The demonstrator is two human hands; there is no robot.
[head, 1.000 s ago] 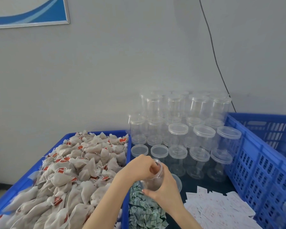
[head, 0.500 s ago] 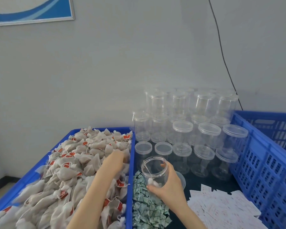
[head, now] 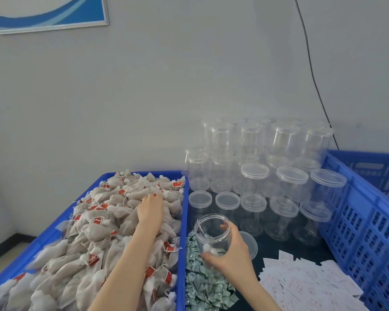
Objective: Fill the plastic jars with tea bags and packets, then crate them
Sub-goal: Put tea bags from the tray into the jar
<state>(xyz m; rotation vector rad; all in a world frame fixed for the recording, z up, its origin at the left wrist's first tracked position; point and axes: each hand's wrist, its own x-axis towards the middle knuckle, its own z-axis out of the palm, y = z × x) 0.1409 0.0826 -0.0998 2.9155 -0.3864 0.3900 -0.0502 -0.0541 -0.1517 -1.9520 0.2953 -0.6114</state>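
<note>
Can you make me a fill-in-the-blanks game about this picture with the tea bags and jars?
1. The right hand holds an open jar that has no ____ on it.
2. The left hand rests on the pile of tea bags in a tray coloured ____.
3. The small green packets lie just ____ the held jar in the picture.
4. The big crate on the right is ____ too.

Missing words: lid; blue; below; blue
</note>
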